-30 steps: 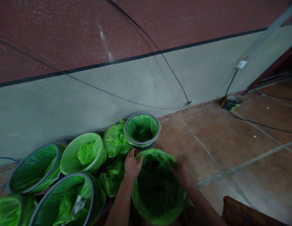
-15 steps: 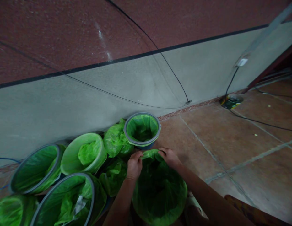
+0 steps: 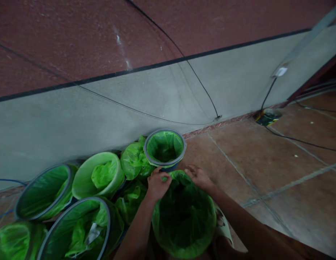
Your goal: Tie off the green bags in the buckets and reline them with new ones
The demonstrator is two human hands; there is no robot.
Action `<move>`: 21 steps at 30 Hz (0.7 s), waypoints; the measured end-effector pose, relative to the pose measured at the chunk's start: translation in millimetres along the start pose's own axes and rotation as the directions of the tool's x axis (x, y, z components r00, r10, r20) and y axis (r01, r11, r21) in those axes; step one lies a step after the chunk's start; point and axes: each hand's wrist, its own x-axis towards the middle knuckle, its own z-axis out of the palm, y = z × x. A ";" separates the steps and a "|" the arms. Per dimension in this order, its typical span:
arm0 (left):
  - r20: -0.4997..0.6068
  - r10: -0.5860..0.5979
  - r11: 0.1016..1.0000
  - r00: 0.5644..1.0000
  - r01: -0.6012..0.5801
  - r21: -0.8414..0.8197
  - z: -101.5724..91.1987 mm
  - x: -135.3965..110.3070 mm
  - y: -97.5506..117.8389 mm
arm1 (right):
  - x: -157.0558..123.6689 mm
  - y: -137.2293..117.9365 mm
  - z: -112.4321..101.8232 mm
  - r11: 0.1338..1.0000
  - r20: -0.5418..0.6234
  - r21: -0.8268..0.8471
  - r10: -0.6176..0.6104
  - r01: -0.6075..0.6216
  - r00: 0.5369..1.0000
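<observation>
A bin lined with a green plastic bag (image 3: 184, 238) stands right in front of me, its dark inside facing up. The bag is folded over the rim all round. My left hand (image 3: 158, 185) is at the far left of that rim, fingers loosely curved and apart. At the far right of the rim, my right hand (image 3: 199, 177) has its fingers apart and lightly bent, close to the bag's edge. Just beyond my hands is a smaller bin with a grey rim (image 3: 183, 153), also lined in green.
Several more green-lined bins stand at left, including a pale green bin (image 3: 78, 180) and a grey-rimmed bin (image 3: 107, 220). A knotted green bag (image 3: 131, 160) rests by the wall (image 3: 103, 119). Black cable (image 3: 300, 141) crosses the tiled floor near a small can (image 3: 268, 117).
Both hands have loosened from the bag's edge at the far rim. My left hand has shifted slightly up and right; my right hand's fingers have spread. The view has moved a little.
</observation>
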 end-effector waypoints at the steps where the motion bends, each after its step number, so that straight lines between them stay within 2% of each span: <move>1: -0.051 0.028 0.999 0.998 -0.030 -0.033 1.7 6.9 3.2 | 4.6 -2.9 -1.0 1.000 0.012 -0.016 -0.017 0.017 1.000; 3: -0.093 0.054 0.998 0.994 -0.055 -0.003 10.7 17.8 9.3 | 12.7 -9.3 1.0 0.993 0.071 -0.109 -0.046 0.053 0.996; 6: -0.022 0.010 0.987 1.000 -0.007 0.163 29.6 23.8 14.0 | 17.1 -14.3 9.7 0.973 0.144 -0.225 -0.028 0.060 0.989; 9: 0.037 0.008 0.966 0.999 -0.017 0.260 41.5 21.1 9.9 | 12.8 -12.7 14.2 0.962 0.179 -0.259 -0.040 0.086 0.983; 11: 0.058 0.015 0.961 0.998 -0.030 0.275 42.5 17.4 3.3 | 8.5 -10.7 12.9 0.950 0.207 -0.294 -0.041 0.102 0.978; 14: 0.050 -0.020 0.974 0.999 0.009 0.228 35.2 9.0 -10.1 | 3.3 -9.6 9.6 0.926 0.232 -0.370 0.019 0.070 0.973; 17: -0.016 -0.087 0.993 0.996 0.088 0.085 22.5 -5.6 -26.0 | 2.5 -13.0 7.6 0.931 0.168 -0.361 0.010 0.052 0.986; 19: -0.069 -0.165 0.985 0.984 0.162 -0.053 15.8 -19.1 -37.2 | 7.4 -19.1 4.3 0.965 0.046 -0.263 0.010 0.003 0.999; 21: -0.113 -0.254 0.958 0.961 0.234 -0.165 14.0 -33.6 -46.3 | 18.9 -27.8 -1.9 0.984 -0.083 -0.132 0.110 -0.120 0.991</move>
